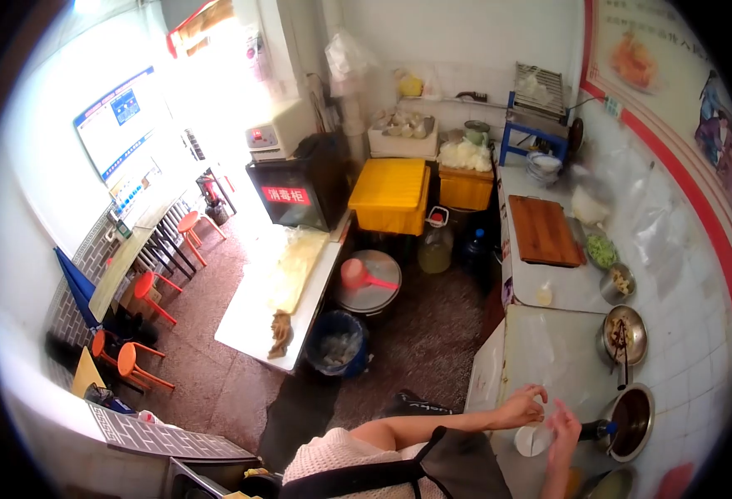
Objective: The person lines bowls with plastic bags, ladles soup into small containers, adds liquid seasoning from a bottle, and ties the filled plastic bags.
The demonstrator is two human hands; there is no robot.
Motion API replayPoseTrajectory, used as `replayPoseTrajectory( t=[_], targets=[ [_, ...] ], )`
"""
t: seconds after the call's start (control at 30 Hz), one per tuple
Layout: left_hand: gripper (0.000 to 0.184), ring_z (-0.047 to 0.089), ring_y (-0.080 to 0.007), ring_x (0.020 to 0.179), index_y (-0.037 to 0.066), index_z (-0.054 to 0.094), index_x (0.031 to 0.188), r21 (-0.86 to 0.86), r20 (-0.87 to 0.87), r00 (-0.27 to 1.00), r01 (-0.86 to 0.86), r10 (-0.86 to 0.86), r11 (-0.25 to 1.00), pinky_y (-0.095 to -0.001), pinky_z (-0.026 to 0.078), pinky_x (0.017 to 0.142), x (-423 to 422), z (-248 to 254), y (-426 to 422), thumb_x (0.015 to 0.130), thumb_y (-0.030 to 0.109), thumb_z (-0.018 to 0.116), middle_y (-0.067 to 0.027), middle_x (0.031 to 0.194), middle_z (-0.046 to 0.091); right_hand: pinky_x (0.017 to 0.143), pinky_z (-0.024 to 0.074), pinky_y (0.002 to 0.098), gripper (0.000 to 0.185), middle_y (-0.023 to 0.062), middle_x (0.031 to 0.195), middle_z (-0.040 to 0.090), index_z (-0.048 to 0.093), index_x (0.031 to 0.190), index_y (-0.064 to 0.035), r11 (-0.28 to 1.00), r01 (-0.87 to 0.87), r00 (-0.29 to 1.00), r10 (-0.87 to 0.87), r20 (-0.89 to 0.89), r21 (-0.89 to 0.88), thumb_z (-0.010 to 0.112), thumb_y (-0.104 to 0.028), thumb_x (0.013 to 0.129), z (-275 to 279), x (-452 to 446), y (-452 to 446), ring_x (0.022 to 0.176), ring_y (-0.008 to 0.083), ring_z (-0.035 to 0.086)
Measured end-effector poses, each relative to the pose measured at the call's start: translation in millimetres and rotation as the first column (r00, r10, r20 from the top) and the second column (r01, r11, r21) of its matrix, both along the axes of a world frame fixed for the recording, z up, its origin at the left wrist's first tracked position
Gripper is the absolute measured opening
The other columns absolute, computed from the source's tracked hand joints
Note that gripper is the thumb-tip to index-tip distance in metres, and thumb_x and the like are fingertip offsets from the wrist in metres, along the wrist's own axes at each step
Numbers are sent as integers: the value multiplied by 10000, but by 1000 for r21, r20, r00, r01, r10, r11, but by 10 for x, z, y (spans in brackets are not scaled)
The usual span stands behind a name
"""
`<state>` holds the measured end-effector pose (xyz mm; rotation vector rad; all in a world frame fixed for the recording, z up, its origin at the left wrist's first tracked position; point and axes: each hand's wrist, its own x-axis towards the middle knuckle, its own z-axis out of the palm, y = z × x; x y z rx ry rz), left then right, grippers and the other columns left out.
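My left hand point(524, 407) reaches across from the left, with its fingers curled over the worktop. Close beside it is my right hand point(563, 431), fingers bent inward and raised. Something thin and see-through seems to be between the hands, but it is too faint to name. A white round container point(531, 442) stands on the counter just below my hands. A dark bottle with a blue cap point(600, 430) lies or leans to the right of my right hand. Beside it is a metal pot point(632, 422) with dark brown contents.
Along the right wall are a metal pan with chopsticks point(622, 337), a bowl of chopped greens point(600, 249) and a wooden board point(541, 230). Behind are yellow bins point(389, 195), a lidded bucket with a pink ladle point(369, 287), a blue-lined bin point(337, 341) and a white table point(254, 320).
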<state>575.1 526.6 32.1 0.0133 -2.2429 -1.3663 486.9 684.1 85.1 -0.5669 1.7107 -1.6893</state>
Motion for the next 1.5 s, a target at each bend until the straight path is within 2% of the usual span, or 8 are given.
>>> replayPoseTrajectory(
  t=[0.23,0.43,0.53,0.8,0.9,0.97,1.1,1.5],
  targets=[
    [105,420,-307,1086,47,631,689,6,-62,997,-52,52,999,-415,351,920,100,-156,-150,685,114,712,-69,1062,493,679,391,228,392,47,894,589,540,1222,3,883,185,364,347,-865,432,579,-57,836,136,259,-7,741,85,491],
    [79,429,-306,1081,53,660,731,-112,-54,988,-151,146,982,-415,349,928,276,-66,-261,690,96,713,-70,1061,502,670,413,273,487,84,780,537,489,1272,-9,999,-34,998,33,-52,-13,608,-43,802,52,124,-452,692,160,503],
    [102,422,-308,1100,59,659,712,15,-89,968,-232,233,973,-424,356,914,507,-9,-404,642,82,729,-68,1050,513,641,417,250,401,-8,652,485,548,1219,-11,984,96,207,127,-970,149,587,-38,820,79,287,-534,647,106,497],
    [113,496,-287,913,41,653,752,-38,-106,844,-532,526,846,-368,435,750,1254,23,-485,649,0,678,-104,920,529,691,442,261,504,82,831,613,425,1329,-25,910,-412,905,403,-134,-44,553,-11,842,-108,543,-1206,719,129,554],
    [139,528,-278,797,24,652,766,-90,-148,760,-648,633,756,-345,456,659,1651,103,-627,644,-42,648,-103,826,533,657,446,253,493,56,827,608,402,1335,2,907,-384,322,308,-895,173,555,-42,869,-16,1036,-1331,661,107,525],
    [154,559,-260,782,28,662,789,-121,-205,651,-757,730,642,-322,471,647,1871,197,-757,662,-56,645,-98,824,556,630,448,285,468,67,825,598,425,1299,16,894,-448,874,431,-225,-26,570,-36,858,-237,1365,-1359,595,139,484],
    [85,580,-191,778,24,668,798,262,-125,471,-833,873,487,-288,478,668,2193,473,-983,726,-21,655,-79,884,603,625,457,280,401,57,773,601,484,1231,-5,813,-478,419,543,727,-332,575,-4,841,-365,1783,-1709,585,137,500],
    [67,515,-199,1048,40,657,835,380,30,588,-755,808,535,-327,404,905,3752,407,-2326,775,63,640,-71,1098,569,658,453,391,151,126,800,542,542,813,-34,604,-795,300,307,-903,-59,665,-42,725,389,3089,-3601,756,327,549]
  ],
)
